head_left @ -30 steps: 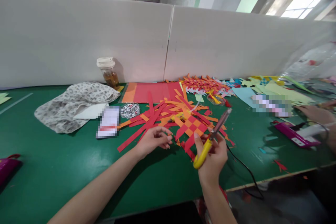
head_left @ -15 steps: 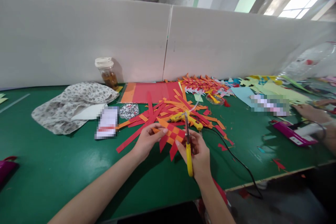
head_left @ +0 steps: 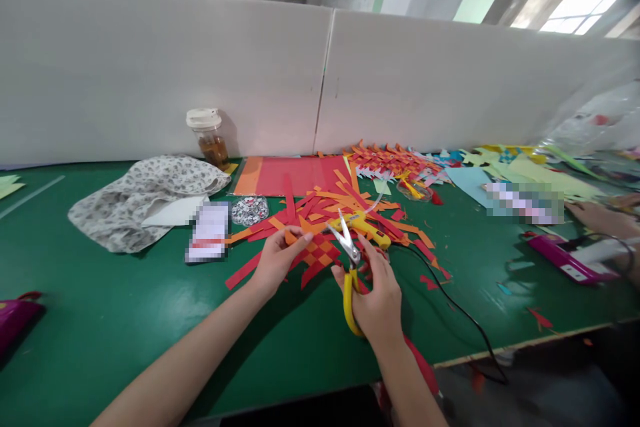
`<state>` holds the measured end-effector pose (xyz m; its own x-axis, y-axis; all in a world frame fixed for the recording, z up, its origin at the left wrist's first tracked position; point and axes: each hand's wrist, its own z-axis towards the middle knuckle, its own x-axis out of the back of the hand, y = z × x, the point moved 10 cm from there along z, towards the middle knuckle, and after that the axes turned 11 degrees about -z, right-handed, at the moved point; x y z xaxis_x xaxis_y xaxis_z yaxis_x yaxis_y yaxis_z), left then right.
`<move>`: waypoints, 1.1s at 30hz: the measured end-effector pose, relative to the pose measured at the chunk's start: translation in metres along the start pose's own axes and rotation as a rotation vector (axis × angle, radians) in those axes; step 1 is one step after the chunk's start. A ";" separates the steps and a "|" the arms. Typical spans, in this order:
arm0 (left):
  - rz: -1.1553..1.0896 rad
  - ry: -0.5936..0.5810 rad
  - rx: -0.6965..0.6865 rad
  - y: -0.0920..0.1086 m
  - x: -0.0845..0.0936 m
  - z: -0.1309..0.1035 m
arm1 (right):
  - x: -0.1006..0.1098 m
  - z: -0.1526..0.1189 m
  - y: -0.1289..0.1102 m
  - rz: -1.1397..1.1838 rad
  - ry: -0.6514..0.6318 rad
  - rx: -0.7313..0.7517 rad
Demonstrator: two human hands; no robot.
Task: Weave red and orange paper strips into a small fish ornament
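A woven red and orange paper piece point(head_left: 320, 252) is pinched in my left hand point(head_left: 276, 257), with checkered squares in its middle and pointed strip ends. My right hand point(head_left: 376, 287) holds yellow-handled scissors point(head_left: 353, 280); their blades are parted and point up and left, just right of the woven piece. Behind my hands lies a pile of loose red and orange paper strips point(head_left: 325, 202). On that pile rests a yellow glue gun point(head_left: 373, 230), its black cord running off to the right.
Behind the pile lie red and orange sheets point(head_left: 295, 173) and a stack of finished woven paper pieces point(head_left: 385, 163). A lidded cup point(head_left: 210, 137), patterned cloth point(head_left: 145, 200), blurred phone-like item point(head_left: 207, 230) and bag of small round pieces point(head_left: 250, 210) sit left. Another person's hand point(head_left: 600, 223) is right.
The scissors have swung from upright to tilted left, and their blades now stand apart. My right hand has let go of the woven piece, which my left hand still holds, turned slightly.
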<state>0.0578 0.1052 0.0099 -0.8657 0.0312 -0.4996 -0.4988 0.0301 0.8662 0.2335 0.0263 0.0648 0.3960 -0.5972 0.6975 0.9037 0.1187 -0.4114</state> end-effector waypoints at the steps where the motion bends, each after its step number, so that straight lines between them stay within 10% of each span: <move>1: 0.027 -0.008 -0.016 0.002 -0.001 0.000 | -0.002 0.000 -0.005 -0.031 -0.015 0.047; 14: 0.458 -0.150 -0.241 0.020 -0.014 -0.007 | -0.013 -0.003 -0.013 -0.137 -0.125 0.116; 33: 0.407 -0.289 -0.234 0.028 -0.021 -0.003 | -0.014 -0.004 -0.020 -0.044 -0.157 0.192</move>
<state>0.0615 0.1027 0.0448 -0.9603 0.2679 -0.0780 -0.1508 -0.2630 0.9529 0.2098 0.0288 0.0609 0.3629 -0.4759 0.8011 0.9289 0.2531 -0.2704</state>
